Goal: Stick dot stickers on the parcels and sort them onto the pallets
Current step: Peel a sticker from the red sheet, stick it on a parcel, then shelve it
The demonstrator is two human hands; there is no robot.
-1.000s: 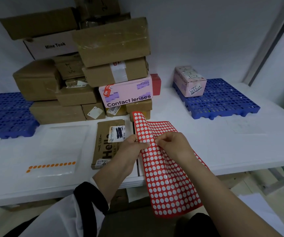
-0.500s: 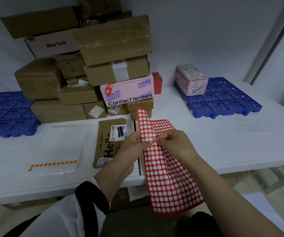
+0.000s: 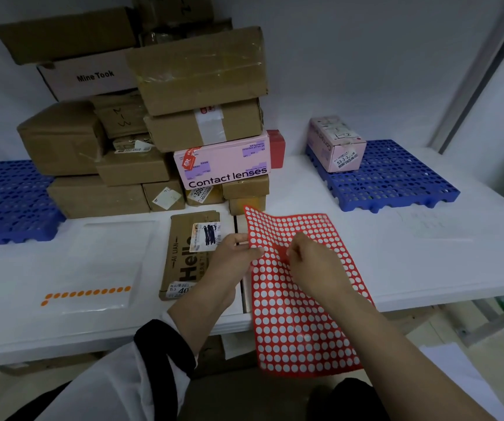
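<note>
2 hands hold the red sticker sheet [image 3: 299, 314] above the front edge of the white table [image 3: 426, 268]; its lower half hangs past that edge. The left hand [image 3: 232, 256] pinches the sheet's left border, and the right hand [image 3: 314, 262] has its fingers curled and pinching at the dots near the middle. Just left of the left hand lies a flat brown parcel [image 3: 184, 259], label up. Behind it the stack of parcels [image 3: 184, 117] rises high and blocks the way to the back. The left pallet [image 3: 7, 202] and the right pallet [image 3: 396, 177] flank the stack; 1 pink parcel [image 3: 335, 144] stands on the right pallet's left part. A strip of orange dots [image 3: 86, 294] lies at the front left. Bare tabletop shows between sheet and right pallet.
</note>
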